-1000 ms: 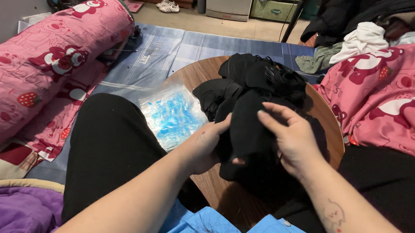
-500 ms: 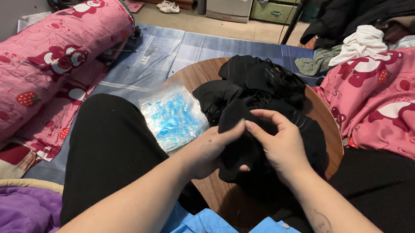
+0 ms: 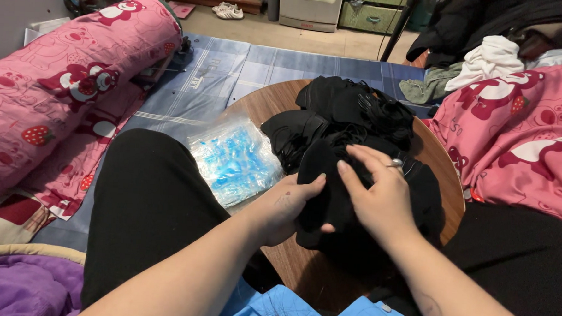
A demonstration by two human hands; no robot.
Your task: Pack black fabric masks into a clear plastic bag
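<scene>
A heap of black fabric pieces [image 3: 352, 114] lies on a round wooden table [image 3: 258, 103] in front of me. My left hand [image 3: 285, 205] grips the near edge of a black fabric piece [image 3: 321, 179] at the front of the heap, thumb underneath. My right hand [image 3: 377, 194], with a ring on one finger, rests on top of the same piece, fingers spread and pressing it. A clear plastic bag with blue contents [image 3: 233, 159] lies on the table's left side, by my left knee.
A pink printed bolster [image 3: 57, 85] lies at the left, and a pink printed blanket [image 3: 521, 143] at the right. A blue checked mat [image 3: 234, 67] covers the floor beyond the table. White and grey clothes [image 3: 481, 65] are piled at the back right. Purple cloth [image 3: 16, 285] sits near left.
My right hand has slid a little left and forward over the black piece, its fingers now flatter. My left hand stays gripping the piece's edge.
</scene>
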